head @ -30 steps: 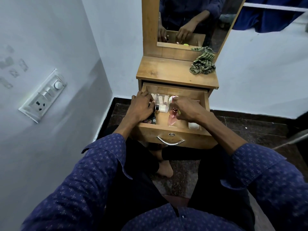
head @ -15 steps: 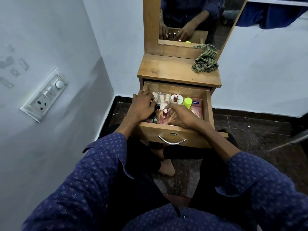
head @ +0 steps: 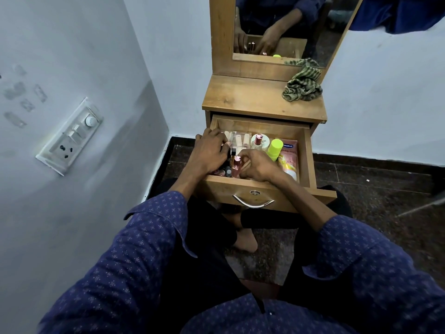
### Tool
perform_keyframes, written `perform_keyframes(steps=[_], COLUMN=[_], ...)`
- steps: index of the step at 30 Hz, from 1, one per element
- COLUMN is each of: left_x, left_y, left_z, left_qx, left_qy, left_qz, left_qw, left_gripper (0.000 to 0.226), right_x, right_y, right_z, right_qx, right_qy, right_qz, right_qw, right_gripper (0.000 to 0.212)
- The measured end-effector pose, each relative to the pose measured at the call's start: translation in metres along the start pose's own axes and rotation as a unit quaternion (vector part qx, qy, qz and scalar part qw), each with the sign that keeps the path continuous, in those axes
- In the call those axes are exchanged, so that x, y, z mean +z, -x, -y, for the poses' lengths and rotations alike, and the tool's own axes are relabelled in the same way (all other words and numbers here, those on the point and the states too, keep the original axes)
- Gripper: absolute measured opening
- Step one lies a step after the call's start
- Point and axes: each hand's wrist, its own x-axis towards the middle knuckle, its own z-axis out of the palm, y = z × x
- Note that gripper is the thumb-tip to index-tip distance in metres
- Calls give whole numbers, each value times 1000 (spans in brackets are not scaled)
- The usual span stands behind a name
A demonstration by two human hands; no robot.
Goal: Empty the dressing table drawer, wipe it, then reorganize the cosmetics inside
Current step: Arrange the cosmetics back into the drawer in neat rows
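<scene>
I see drawer (head: pixel 305 150) open, full of cosmetics | left hand (head: pixel 207 154) curled on small dark bottles, grip unclear | right hand (head: pixel 258 165) pinches pink bottle (head: pixel 236 166) | striped cloth (head: pixel 303 84) on worktop (head: pixel 252 97)

Both arms are stretched forward; the left hand (head: pixel 209 154) and right hand (head: pixel 258 165) are held close together, fingers curled.

"10X" on pink tube (head: pixel 288 160)

The drawer (head: pixel 305 153) is matt wood grain (laminate, perhaps) with a shiny metal handle (head: pixel 252 203); the striped cloth (head: pixel 302 85) looks coarse, the pink tube (head: pixel 289 157) glossy plastic.
</scene>
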Motion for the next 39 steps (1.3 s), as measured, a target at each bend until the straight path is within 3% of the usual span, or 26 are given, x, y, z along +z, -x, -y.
perform_keyframes(steps=[3,15,18,23,25,34,36,39], left_x=[0,0,0,1,1,3,3,2], left_y=[0,0,1,1,1,-1,-1,0], left_z=[0,-1,-1,0,1,3,2,3], left_qx=[-1,-1,1,9,8,7,8,9], left_qy=[-2,5,4,-3,-1,-5,-4,-1], left_qz=[-1,2,-1,-6,-5,-3,-4,-6], left_qw=[1000,1000,1000,1000,1000,1000,1000,1000], left_gripper=[30,29,30,31,31,30,29,28], right_x=[-2,-3,-9,-38,-45,-44,-43,-44], right_y=[0,-3,-5,-2,-4,-16,-18,-21], right_z=[5,2,-3,-10,-15,-19,-18,-14], right_qx=[35,98,106,75,59,32,11,4], right_qy=[-45,-148,-107,-25,13,79,109,147], right_qz=[19,62,-3,-224,-260,-212,-207,-180], right_qw=[998,982,989,971,964,974,972,973], right_gripper=[55,44,33,14,22,57,51,26])
